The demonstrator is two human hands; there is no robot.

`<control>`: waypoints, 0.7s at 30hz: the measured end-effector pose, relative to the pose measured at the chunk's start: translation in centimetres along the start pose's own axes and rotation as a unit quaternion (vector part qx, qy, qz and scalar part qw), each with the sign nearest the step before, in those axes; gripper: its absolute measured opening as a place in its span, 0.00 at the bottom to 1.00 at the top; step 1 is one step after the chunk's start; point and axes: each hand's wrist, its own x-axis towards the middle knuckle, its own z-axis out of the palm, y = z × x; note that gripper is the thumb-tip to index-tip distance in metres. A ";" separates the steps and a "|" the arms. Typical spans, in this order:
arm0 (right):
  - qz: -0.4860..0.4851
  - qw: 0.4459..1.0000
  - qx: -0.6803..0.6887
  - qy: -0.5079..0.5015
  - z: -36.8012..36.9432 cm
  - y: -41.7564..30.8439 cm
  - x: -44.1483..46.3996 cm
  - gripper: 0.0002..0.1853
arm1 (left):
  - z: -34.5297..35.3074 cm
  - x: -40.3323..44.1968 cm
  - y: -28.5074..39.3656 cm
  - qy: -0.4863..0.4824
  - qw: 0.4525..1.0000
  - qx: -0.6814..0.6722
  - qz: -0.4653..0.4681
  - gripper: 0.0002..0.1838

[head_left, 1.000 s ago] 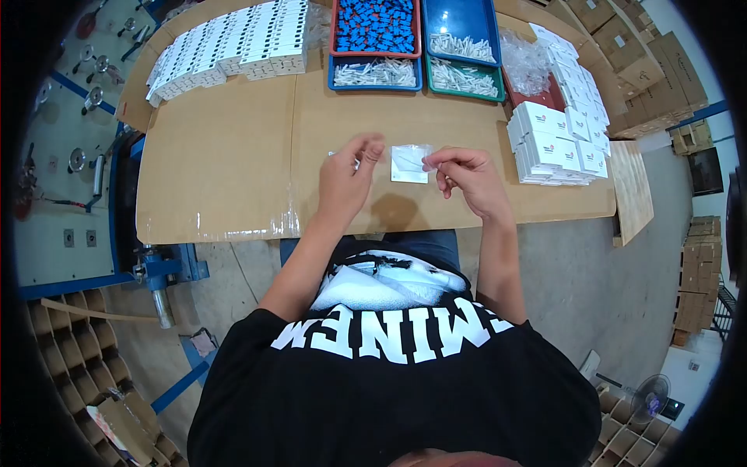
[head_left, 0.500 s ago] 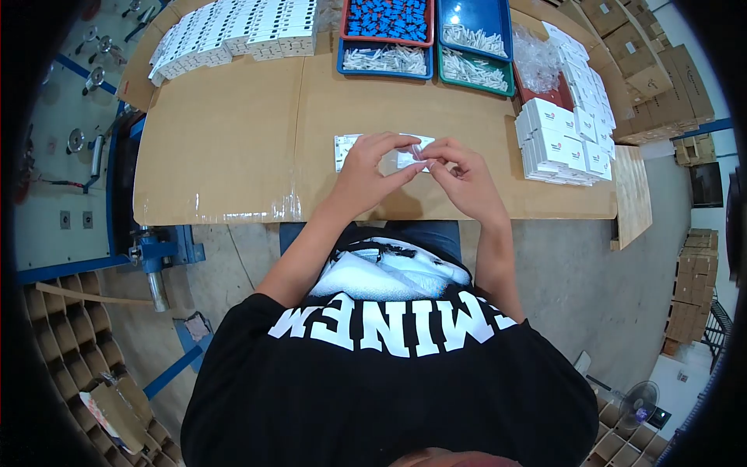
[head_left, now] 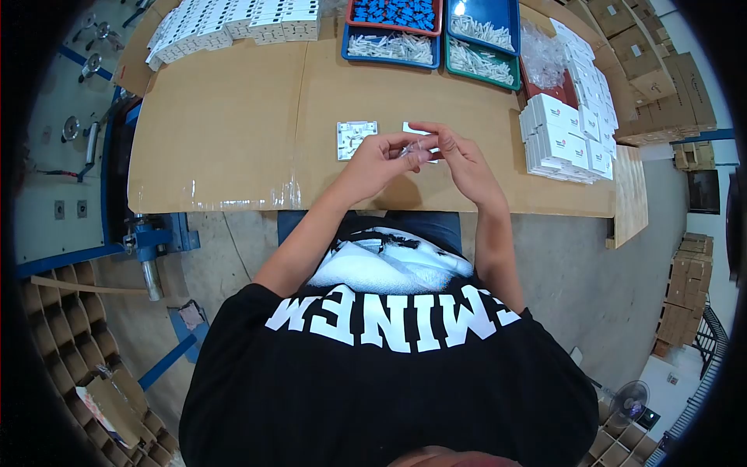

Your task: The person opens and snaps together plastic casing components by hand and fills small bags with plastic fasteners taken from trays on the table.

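Above the near middle of the table, my left hand is closed, its thumb and fingers pinching a small clear plastic bag that looks crumpled. My right hand meets it from the right, fingers stretched out over the left fingertips and the bag. Its fingertips are partly hidden behind the left hand. A white square plastic part with small fittings lies on the cardboard just beyond my left hand. Another white piece shows partly from under my right fingers.
Trays at the back hold blue-and-red pieces and white slim parts; a green tray sits beside them. White boxes are stacked at right and back left. Clear bags fill a red tray.
The bag, held stretched between both hands before, is now bunched in my left fingers. My right fingers have straightened from their pinch. More of the white square part shows; the view has shifted slightly.
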 end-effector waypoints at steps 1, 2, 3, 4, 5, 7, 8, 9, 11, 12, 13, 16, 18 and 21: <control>-0.003 1.000 -0.014 0.003 0.3 0.0 0.0 0.33 | -0.2 0.1 -0.1 0.000 1.000 -0.002 -0.002 0.19; -0.006 1.000 -0.029 0.006 0.4 0.1 0.1 0.34 | -0.5 0.2 0.0 -0.015 0.999 -0.017 -0.026 0.19; -0.004 1.000 -0.028 0.005 0.1 0.1 0.2 0.34 | -0.6 0.4 0.0 -0.030 0.998 -0.031 -0.049 0.20; 0.011 0.999 -0.037 -0.028 -0.3 0.2 0.4 0.34 | -0.7 0.4 -0.4 -0.029 0.998 -0.032 -0.051 0.20; 0.026 0.997 -0.045 -0.061 -0.4 0.1 0.5 0.35 | -0.6 0.4 -0.8 -0.033 0.995 -0.065 -0.072 0.21; 0.017 0.997 -0.054 -0.044 0.0 -0.3 0.7 0.33 | -0.4 0.4 -1.4 -0.038 0.990 -0.099 -0.095 0.22; 0.006 0.997 -0.065 -0.028 0.3 -0.6 0.8 0.31 | -0.2 0.3 -1.3 -0.034 0.984 -0.132 -0.115 0.22; 0.007 0.997 -0.065 -0.028 0.3 -0.8 0.8 0.31 | -0.1 0.3 -1.2 -0.030 0.977 -0.165 -0.133 0.21; 0.062 0.993 -0.037 -0.097 0.4 -1.0 0.9 0.31 | -0.7 0.3 -1.9 -0.046 0.977 -0.166 -0.128 0.21; 0.062 0.993 -0.038 -0.094 0.4 -1.0 1.0 0.31 | -0.9 0.4 -2.1 -0.063 0.976 -0.168 -0.122 0.20; 0.055 0.993 -0.055 -0.092 0.4 -0.7 1.1 0.31 | -0.9 0.5 -2.3 -0.068 0.976 -0.167 -0.123 0.20; 0.044 0.993 -0.066 -0.085 -0.6 1.4 1.5 0.32 | -0.4 0.4 -1.7 -0.019 0.977 -0.169 -0.125 0.19; 0.039 0.994 -0.058 -0.082 -1.8 1.8 2.0 0.33 | -1.1 0.6 -2.6 -0.003 0.974 -0.176 -0.143 0.23; 0.030 0.997 -0.074 0.016 -5.0 2.3 3.3 0.25 | -2.5 0.7 -4.6 0.000 0.969 -0.188 -0.158 0.24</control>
